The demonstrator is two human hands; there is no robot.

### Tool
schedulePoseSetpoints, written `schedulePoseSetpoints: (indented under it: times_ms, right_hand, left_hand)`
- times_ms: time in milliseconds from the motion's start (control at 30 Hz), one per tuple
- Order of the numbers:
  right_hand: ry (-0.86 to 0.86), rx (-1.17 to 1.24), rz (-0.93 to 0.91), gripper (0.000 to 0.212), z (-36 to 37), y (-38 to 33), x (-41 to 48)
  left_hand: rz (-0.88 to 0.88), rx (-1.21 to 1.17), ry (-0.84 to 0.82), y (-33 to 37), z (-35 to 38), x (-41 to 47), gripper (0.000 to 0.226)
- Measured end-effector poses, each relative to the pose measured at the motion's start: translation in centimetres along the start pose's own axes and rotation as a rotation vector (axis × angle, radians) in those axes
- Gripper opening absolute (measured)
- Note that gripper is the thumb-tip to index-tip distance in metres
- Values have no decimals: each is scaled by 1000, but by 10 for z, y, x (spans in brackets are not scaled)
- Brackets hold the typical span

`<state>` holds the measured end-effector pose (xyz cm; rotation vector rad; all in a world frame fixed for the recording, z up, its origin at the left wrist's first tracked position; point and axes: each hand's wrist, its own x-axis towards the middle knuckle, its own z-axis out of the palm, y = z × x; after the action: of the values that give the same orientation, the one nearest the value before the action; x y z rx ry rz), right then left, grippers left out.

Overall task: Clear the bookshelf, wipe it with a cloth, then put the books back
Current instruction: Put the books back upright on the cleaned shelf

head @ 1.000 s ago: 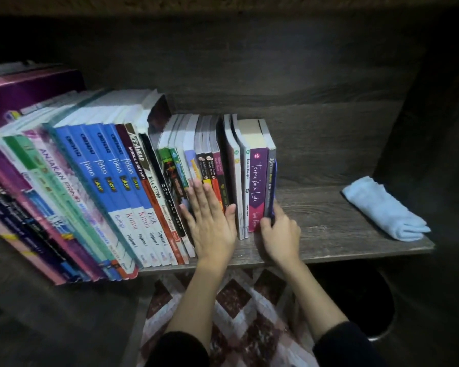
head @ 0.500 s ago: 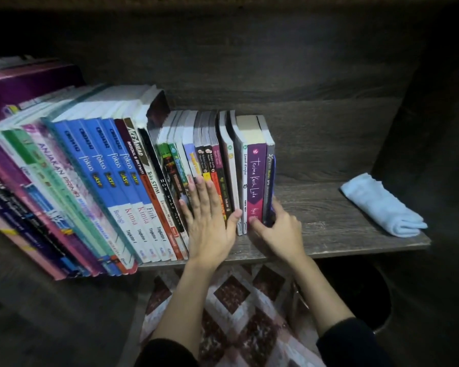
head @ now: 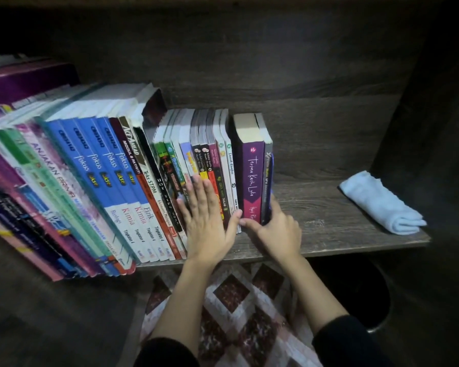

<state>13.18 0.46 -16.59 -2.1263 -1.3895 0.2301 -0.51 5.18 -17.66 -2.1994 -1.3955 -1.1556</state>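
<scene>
A row of books stands on the dark wooden shelf [head: 329, 207], with tall blue textbooks [head: 104, 168] leaning at the left and slim small books [head: 210, 154] in the middle. My left hand [head: 204, 221] lies flat, fingers straight, against the spines of the small books. A purple book [head: 252, 170] and a thin grey book [head: 267, 165] end the row on the right. My right hand [head: 276, 231] grips the foot of these two, thumb on the purple spine and fingers round the right side. A folded light blue cloth [head: 379, 202] lies at the shelf's right end.
Bare shelf board runs between the last book and the cloth. The dark side wall [head: 435, 128] closes the shelf on the right. Below the shelf are a patterned mat [head: 239, 300] and a dark round bin [head: 361, 292].
My right hand has moved from beside the grey book to wrap round the foot of the last two books, thumb now on the purple spine. My left hand stays pressed on the small books.
</scene>
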Motion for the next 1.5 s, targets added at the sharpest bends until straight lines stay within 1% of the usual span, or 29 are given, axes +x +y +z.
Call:
schedulePoseSetpoints:
  times_ms: [67, 133, 200, 367, 467, 600, 667, 767, 867, 967, 1033, 1067, 1100, 1133, 1167, 1200, 1233, 1267, 1300, 1367, 1433, 1500]
  right_hand:
    - [-29, 19, 4, 92, -3, 3, 4]
    - [-73, 55, -15, 74, -6, 9, 8]
    - [-70, 79, -39, 65, -8, 12, 10]
    - [21, 23, -50, 62, 1, 7, 4]
    - [24, 18, -47, 61, -1, 9, 5]
    - [44, -55, -67, 56, 1, 6, 3]
    - [37, -29, -57, 56, 2, 3, 3]
    - [14, 108, -40, 55, 4, 7, 7]
    - [-2, 322, -5, 53, 6, 12, 12]
    - [-47, 466, -13, 53, 8, 21, 19]
    - [-129, 453, -54, 56, 3, 27, 24]
    - [-207, 468, -66, 57, -3, 31, 27]
    - [-290, 546, -63, 57, -11, 35, 30]
    - [-348, 708, -22, 57, -20, 36, 32]
    - [-366, 922, 66, 59, -27, 35, 35]
    - [-325, 1110, 175, 58, -31, 35, 40]
    - [-245, 1259, 289, 50, -32, 32, 46]
    - [-158, 1302, 384, 38, -29, 28, 54]
    - [-97, 1291, 443, 30, -26, 20, 58]
    - [-92, 1203, 440, 22, -17, 9, 62]
    - [-143, 1129, 408, 24, -6, 3, 66]
    - [-145, 1058, 378, 23, -5, -3, 64]
  left_hand:
    - [2, 14, 8, 0, 0, 0, 95]
    - [2, 32, 20, 0, 1, 1, 97]
    - [-1, 43, 40, 1, 3, 1, 99]
    - [-3, 60, 52, 1, 4, 2, 104]
    - [1, 59, 45, 0, 4, 1, 103]
    - [-10, 49, 55, 2, 5, 3, 101]
    - [-32, 64, 56, 4, 6, 4, 103]
    - [-41, 79, 50, 5, 5, 5, 108]
    - [-45, 88, 33, 4, 4, 3, 120]
    - [-66, 84, 49, 7, 4, 4, 122]
    - [-89, 73, 52, 11, 4, 5, 119]
    - [-99, 63, 48, 13, 3, 5, 118]
    - [-104, 56, 44, 13, 3, 4, 116]
    - [-105, 51, 40, 13, 3, 3, 115]
    - [-99, 52, 37, 11, 3, 3, 114]
    - [-92, 55, 31, 10, 3, 3, 114]
    - [-84, 61, 25, 8, 3, 4, 114]
    - [-76, 68, 26, 7, 3, 4, 114]
    - [-71, 72, 32, 6, 3, 4, 114]
    - [-72, 73, 38, 6, 4, 5, 116]
    - [-73, 78, 46, 6, 5, 5, 117]
    - [-62, 66, 53, 6, 4, 4, 117]
